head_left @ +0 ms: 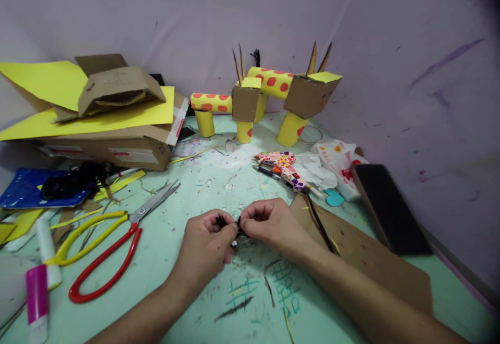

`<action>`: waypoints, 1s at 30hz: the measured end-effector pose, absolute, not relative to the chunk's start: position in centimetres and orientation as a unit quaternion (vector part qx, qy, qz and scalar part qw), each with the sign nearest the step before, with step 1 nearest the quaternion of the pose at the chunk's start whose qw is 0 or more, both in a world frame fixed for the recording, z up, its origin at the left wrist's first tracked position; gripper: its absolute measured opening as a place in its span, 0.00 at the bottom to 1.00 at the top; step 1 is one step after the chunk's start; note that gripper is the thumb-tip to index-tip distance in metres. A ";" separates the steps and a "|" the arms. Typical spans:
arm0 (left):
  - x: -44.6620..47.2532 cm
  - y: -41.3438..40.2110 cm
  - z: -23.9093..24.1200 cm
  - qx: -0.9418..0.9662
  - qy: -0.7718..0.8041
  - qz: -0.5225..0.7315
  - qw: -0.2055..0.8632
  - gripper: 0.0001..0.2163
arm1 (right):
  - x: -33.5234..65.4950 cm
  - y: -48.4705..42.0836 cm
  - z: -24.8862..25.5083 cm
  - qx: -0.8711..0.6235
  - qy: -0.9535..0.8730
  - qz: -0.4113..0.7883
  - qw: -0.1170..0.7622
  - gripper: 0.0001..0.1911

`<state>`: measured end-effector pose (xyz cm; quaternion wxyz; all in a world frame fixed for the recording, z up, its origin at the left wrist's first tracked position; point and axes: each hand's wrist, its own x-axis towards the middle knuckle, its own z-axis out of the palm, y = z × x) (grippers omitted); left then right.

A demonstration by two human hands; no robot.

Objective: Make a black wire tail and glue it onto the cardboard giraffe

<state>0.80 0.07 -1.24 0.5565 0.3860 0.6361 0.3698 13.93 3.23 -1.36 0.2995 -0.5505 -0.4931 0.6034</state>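
Observation:
Both hands meet low over the middle of the table, fingertips almost touching. In my left hand (209,240) a small tuft of black yarn (221,221) is pinched between thumb and fingers. My right hand (269,224) is closed in a pinch at the other end of the same black strands; its fingers partly hide them. Behind stand two cardboard-and-paper giraffes: a smaller one (211,102) and a larger one (308,97), yellow with orange spots, with brown box heads and pointed horns. A black tuft (255,58) sticks up at the larger one's rear.
Red-and-yellow scissors (133,224) lie open at left, near a glue stick (37,297) and paper scraps. A cardboard box (105,149) with yellow sheets stands behind. At right are a flowered glue gun (281,164), a phone (390,208) and a cardboard sheet (375,250).

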 end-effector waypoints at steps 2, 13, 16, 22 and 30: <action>0.8 0.2 -1.4 0.383 0.636 0.376 0.555 0.03 | 13.9 3.2 -1.5 -0.557 -0.492 0.599 0.299 0.04; 0.9 0.1 -1.3 0.376 0.629 0.398 0.552 0.04 | 14.1 3.3 -1.6 -0.533 -0.490 0.619 0.304 0.04; 0.8 0.1 -1.3 0.382 0.624 0.398 0.554 0.05 | 14.1 3.3 -1.6 -0.535 -0.494 0.615 0.302 0.02; 0.8 0.2 -1.4 0.395 0.612 0.404 0.553 0.04 | 13.9 3.3 -1.6 -0.546 -0.487 0.616 0.291 0.03; 0.8 0.1 -1.6 0.369 0.614 0.417 0.560 0.04 | 14.0 3.4 -1.8 -0.519 -0.474 0.626 0.337 0.03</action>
